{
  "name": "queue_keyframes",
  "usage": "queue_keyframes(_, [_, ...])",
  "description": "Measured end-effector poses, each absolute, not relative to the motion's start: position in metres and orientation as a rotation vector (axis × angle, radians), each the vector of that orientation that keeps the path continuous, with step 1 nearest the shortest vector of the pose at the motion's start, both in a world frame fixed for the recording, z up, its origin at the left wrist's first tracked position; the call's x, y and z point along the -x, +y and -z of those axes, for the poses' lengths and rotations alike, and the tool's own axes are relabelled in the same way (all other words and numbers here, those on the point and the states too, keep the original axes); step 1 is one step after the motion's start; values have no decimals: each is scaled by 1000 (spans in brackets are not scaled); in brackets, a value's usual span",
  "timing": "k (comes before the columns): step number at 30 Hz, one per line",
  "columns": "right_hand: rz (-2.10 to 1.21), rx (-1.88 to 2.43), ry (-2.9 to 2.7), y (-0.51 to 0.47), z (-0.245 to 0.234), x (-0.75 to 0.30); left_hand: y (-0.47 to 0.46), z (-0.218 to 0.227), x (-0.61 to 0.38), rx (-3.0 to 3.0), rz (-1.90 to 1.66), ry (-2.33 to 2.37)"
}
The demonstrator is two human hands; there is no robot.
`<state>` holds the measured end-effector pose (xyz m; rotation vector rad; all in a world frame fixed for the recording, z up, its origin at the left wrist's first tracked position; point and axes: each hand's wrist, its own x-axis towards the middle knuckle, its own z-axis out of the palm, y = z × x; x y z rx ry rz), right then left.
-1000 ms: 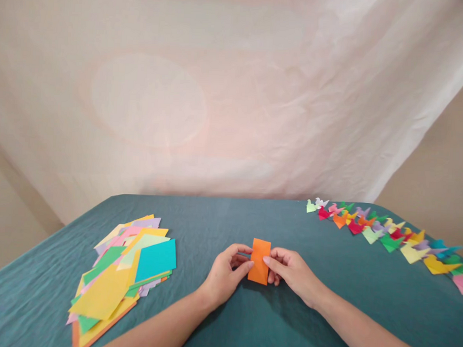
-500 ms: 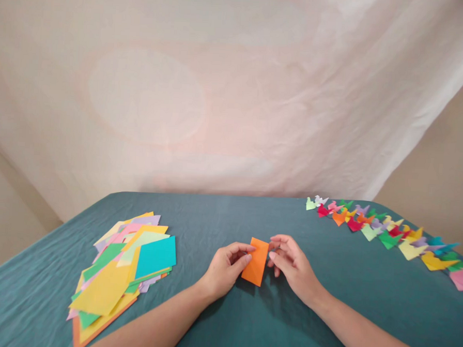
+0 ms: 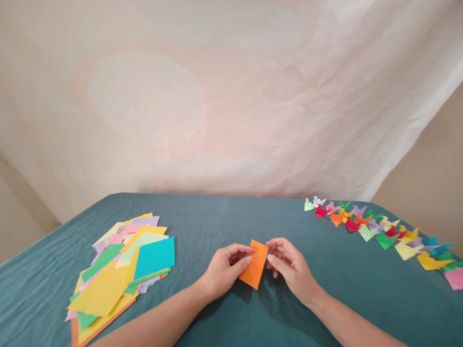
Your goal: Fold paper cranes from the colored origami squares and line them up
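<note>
A small orange folded paper (image 3: pixel 255 268) is held tilted just above the cloth, in front of me. My left hand (image 3: pixel 228 269) pinches its left side, thumb on the near face and fingers mostly behind it. On the opposite side, my right hand (image 3: pixel 291 269) has its fingers curved and its thumb apart from the index finger. Its index fingertip meets the paper's upper right edge, and I cannot tell how firmly it touches. The right hand's lower fingers are partly hidden under the thumb.
To the left lies an overlapping pile of coloured paper sheets (image 3: pixel 105 288), with a blue sheet (image 3: pixel 156 257) on its right side. Several folded paper birds (image 3: pixel 387 238) stand in slanting rows at the right. A dark green cloth (image 3: pixel 213 219) covers the table, with a pale curtain (image 3: pixel 239 91) behind.
The orange paper has tilted a little more, its lower end moving left. My right index fingertip has come closer to the paper's upper right corner. The left hand keeps its pinch.
</note>
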<state>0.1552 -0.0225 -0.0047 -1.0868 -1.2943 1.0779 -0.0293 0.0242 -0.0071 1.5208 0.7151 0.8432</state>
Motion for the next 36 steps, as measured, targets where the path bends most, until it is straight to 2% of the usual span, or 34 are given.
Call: queue_keyframes(36, [-1068,1183,-1216,-16,12,-160,23,5,30,-1575,-807,731])
